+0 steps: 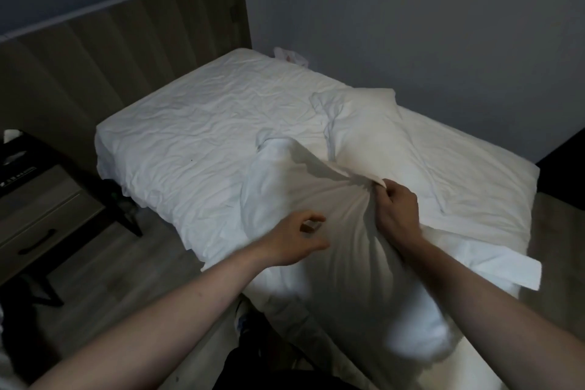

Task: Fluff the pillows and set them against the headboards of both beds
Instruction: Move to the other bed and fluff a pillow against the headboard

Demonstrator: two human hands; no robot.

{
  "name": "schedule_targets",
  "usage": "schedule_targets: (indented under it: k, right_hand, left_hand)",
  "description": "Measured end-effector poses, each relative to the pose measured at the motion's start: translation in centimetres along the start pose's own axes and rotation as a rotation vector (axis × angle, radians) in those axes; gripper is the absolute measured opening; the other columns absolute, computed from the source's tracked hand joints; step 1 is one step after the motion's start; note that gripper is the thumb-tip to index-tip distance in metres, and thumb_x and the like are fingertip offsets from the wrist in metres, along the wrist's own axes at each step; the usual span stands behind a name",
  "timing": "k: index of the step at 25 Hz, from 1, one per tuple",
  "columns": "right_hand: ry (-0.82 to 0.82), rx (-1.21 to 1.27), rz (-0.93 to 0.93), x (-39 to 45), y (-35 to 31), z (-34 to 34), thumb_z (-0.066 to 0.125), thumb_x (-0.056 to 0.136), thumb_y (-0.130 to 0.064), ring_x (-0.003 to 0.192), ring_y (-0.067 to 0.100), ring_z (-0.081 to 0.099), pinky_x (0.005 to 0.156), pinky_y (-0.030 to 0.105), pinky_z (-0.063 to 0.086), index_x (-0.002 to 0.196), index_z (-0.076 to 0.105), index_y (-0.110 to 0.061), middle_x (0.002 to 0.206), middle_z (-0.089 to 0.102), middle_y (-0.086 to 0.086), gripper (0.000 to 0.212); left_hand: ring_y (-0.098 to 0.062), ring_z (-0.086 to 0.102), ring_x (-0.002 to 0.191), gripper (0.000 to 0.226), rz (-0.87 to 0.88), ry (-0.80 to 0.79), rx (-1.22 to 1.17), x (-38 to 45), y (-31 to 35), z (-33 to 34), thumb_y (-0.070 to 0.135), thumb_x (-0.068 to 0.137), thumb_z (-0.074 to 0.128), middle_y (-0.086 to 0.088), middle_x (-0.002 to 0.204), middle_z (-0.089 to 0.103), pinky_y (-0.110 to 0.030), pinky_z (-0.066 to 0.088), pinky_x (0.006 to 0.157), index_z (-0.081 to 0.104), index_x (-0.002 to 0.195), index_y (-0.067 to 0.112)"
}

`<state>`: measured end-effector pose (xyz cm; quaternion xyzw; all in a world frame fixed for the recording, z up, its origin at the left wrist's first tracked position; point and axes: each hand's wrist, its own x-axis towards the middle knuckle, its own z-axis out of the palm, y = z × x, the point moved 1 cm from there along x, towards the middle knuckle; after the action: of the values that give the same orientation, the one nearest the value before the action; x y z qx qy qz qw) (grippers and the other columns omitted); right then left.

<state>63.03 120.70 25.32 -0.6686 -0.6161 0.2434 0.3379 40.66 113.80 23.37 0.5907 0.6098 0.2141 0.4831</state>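
Note:
A white pillow lies across the near edge of the bed, its lower part blurred. My right hand is shut on a bunched fold of that pillow's case near its top. My left hand hovers just left of it over the pillow, fingers curled and apart, holding nothing. A second white pillow lies flat on the bed's right side, behind my right hand. The wooden headboard runs along the far left of the bed, with no pillow against it.
A nightstand with a drawer stands left of the bed, dark objects on top. A crumpled plastic bag sits at the bed's far corner by the wall. Wood floor shows on both sides. A dark object is at the right edge.

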Motion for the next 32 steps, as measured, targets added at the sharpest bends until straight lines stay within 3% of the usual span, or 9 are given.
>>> schedule_targets:
  k: [3,9,13,15,19,22,24,27,32]
  right_hand:
    - [0.093,0.205,0.120,-0.6,-1.7,1.7,0.048,0.100,-0.026,0.063,0.019,0.045,0.064,0.041,0.040,0.061,0.041,-0.016,0.058,0.044,-0.001,0.041]
    - [0.225,0.504,0.130,-2.8,-6.6,3.6,0.046,0.103,-0.023,0.058,0.007,0.030,0.056,0.028,0.028,0.063,0.030,-0.022,0.061,0.034,-0.005,0.044]
    - [0.004,0.492,0.165,-3.8,-5.8,5.4,0.053,0.102,-0.034,0.062,0.014,0.059,0.059,0.030,0.050,0.063,0.054,-0.014,0.062,0.062,0.000,0.043]
    - [-0.171,0.526,0.321,-5.3,-4.1,7.9,0.056,0.100,-0.036,0.074,0.029,0.076,0.066,0.045,0.066,0.076,0.071,-0.006,0.079,0.076,0.016,0.040]
    - [-0.376,0.433,0.470,-9.0,-2.0,13.2,0.057,0.102,-0.036,0.071,0.033,0.078,0.066,0.054,0.066,0.078,0.074,0.001,0.081,0.076,0.023,0.046]
    - [-0.460,0.424,0.469,-8.0,-2.9,14.9,0.058,0.102,-0.036,0.078,0.033,0.078,0.074,0.052,0.066,0.083,0.073,0.002,0.089,0.077,0.023,0.045]
    - [-0.557,0.300,0.319,-6.2,-3.3,14.6,0.055,0.103,-0.036,0.082,0.028,0.079,0.079,0.051,0.065,0.092,0.076,-0.003,0.093,0.080,0.018,0.041]
    - [-0.522,0.011,-0.070,-2.8,-2.8,13.3,0.061,0.099,-0.035,0.089,0.022,0.077,0.086,0.044,0.061,0.113,0.075,-0.019,0.113,0.078,0.006,0.025]
    - [-0.631,-0.405,-0.557,3.4,-4.5,15.2,0.072,0.088,-0.017,0.146,0.037,0.040,0.117,0.048,0.040,0.158,0.037,-0.020,0.164,0.037,0.009,0.078]
  left_hand:
    - [-0.015,0.059,0.123,0.063,0.048,0.004,0.017,-1.1,0.6,0.7,0.027,0.081,0.087,0.004,0.142,0.050,-0.006,0.045,0.082,0.061,0.137,0.017]
    - [-0.004,0.039,0.141,0.099,0.074,0.022,-0.003,-3.1,-0.7,-2.4,0.047,0.073,0.088,0.016,0.158,0.034,-0.026,0.038,0.112,0.034,0.156,0.039]
    - [-0.012,0.043,0.143,0.092,-0.016,0.019,-0.124,-3.7,-2.0,-4.3,0.044,0.069,0.080,0.010,0.154,0.044,-0.023,0.039,0.107,0.044,0.154,0.033]
    - [-0.013,0.045,0.142,0.092,-0.093,-0.080,-0.115,-4.7,-2.9,-4.4,0.048,0.070,0.078,0.006,0.152,0.048,-0.024,0.039,0.109,0.045,0.153,0.030]
    - [-0.015,0.039,0.144,0.114,-0.266,-0.160,0.247,-7.4,-7.0,-0.6,0.061,0.065,0.080,0.012,0.153,0.035,-0.033,0.038,0.117,0.028,0.159,0.025]
    - [-0.024,0.065,0.116,0.056,-0.263,0.172,0.411,-6.8,-10.3,-0.2,0.035,0.078,0.072,0.004,0.128,0.064,-0.034,0.053,0.092,0.054,0.130,0.029]
    - [-0.024,0.070,0.097,0.019,-0.282,0.314,0.415,-5.8,-11.3,-2.5,0.027,0.083,0.067,0.004,0.097,0.072,-0.033,0.053,0.075,0.064,0.102,0.028]
    - [-0.017,0.065,0.088,0.008,-0.297,0.279,0.373,-4.8,-13.0,-6.5,0.029,0.086,0.074,0.012,0.078,0.062,-0.026,0.042,0.071,0.068,0.090,0.029]
    - [-0.005,0.058,0.063,0.014,-0.377,0.200,0.078,-4.2,-16.1,-8.7,0.033,0.090,0.076,0.018,0.064,0.061,-0.021,0.044,0.063,0.069,0.079,0.035]
